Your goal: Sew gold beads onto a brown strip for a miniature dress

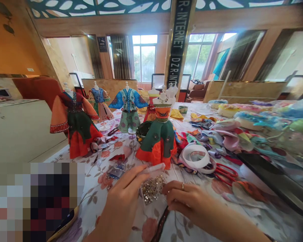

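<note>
A small clear plastic box [153,190] filled with gold and silver rhinestones stands on the flowered tablecloth, its lid [155,167] raised. My left hand [125,190] grips the box along its left side, fingers reaching over the lid. At the box's right edge is my right hand [183,198], wearing a ring; its fingers are curled together, and whatever they pinch is hidden. A dark reddish-brown strip [162,223] runs from beneath the right fingers toward me. Just behind the box, a mannequin [163,95] wears an orange top and a green and red skirt [158,143].
Other dressed mannequins stand behind, one in a blue jacket [127,101] and one in a dark green skirt [78,126]. To the right lie a white tape roll [195,156], red-handled scissors [226,173], a black flat object [277,185] and heaped fabric scraps [229,134].
</note>
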Tool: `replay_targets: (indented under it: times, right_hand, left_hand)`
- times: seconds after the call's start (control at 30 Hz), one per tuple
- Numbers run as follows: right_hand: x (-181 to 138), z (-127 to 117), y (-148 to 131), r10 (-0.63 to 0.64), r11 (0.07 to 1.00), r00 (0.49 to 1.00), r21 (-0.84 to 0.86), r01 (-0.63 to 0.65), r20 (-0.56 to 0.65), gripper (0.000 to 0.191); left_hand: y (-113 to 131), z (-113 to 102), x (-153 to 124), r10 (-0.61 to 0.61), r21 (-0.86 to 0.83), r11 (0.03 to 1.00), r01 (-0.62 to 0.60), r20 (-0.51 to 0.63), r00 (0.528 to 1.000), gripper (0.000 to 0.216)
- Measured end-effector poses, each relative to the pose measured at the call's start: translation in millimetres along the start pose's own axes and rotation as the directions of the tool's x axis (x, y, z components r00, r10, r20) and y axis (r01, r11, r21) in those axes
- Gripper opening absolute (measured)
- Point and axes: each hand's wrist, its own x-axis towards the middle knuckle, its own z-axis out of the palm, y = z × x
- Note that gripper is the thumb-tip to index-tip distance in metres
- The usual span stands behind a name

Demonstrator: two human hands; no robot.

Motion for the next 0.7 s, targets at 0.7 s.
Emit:
replay_targets:
  times: [0.7]
  right_hand:
    - [-5.1,19.2,5.9,-0.238,0.912,0.970,-0.353,0.207,-0.045,0.029]
  left_hand:
    - [-2.9,3.6,0.0,-0.086,0.081,0.993,0.089,-0.042,0.995,0.031]
